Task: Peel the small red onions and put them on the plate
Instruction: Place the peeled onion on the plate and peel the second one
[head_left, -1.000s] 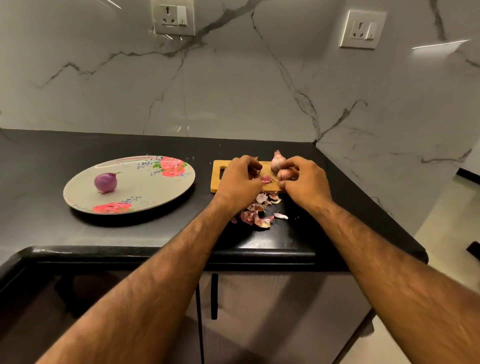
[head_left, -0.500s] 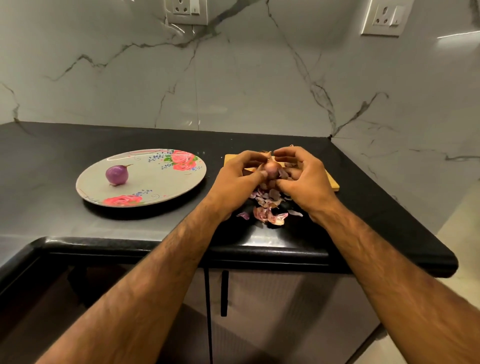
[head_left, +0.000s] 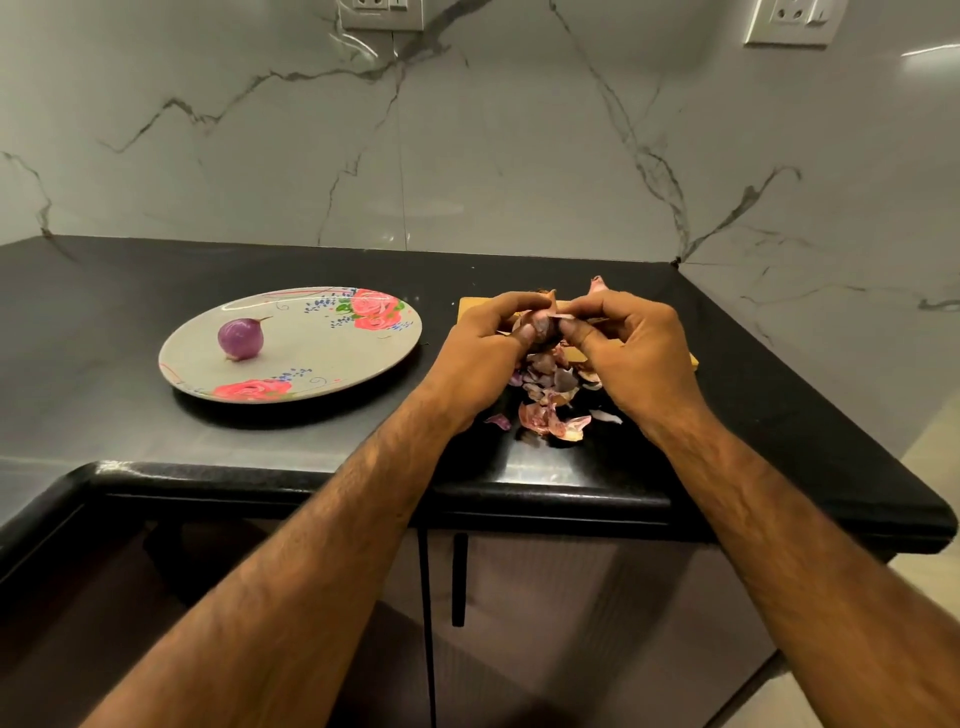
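Observation:
A small red onion (head_left: 544, 328) sits between both hands above the wooden cutting board (head_left: 470, 306). My left hand (head_left: 485, 353) grips it with thumb and curled fingers. My right hand (head_left: 631, 348) pinches its loose skin from the right side. One peeled purple onion (head_left: 240, 339) lies on the left part of the floral plate (head_left: 332, 358). The tip of another unpeeled onion (head_left: 597, 285) shows behind my right hand.
A heap of pink onion skins (head_left: 550, 400) lies on the black counter (head_left: 104, 332) below my hands, near its front edge. Marble walls close the back and right side. Wall sockets (head_left: 382, 13) sit high up. Cabinet doors are below the counter.
My hands lifted the onion off the board and brought it closer together between them; the right fingers now pull at the skin. The camera view shifted slightly right and down.

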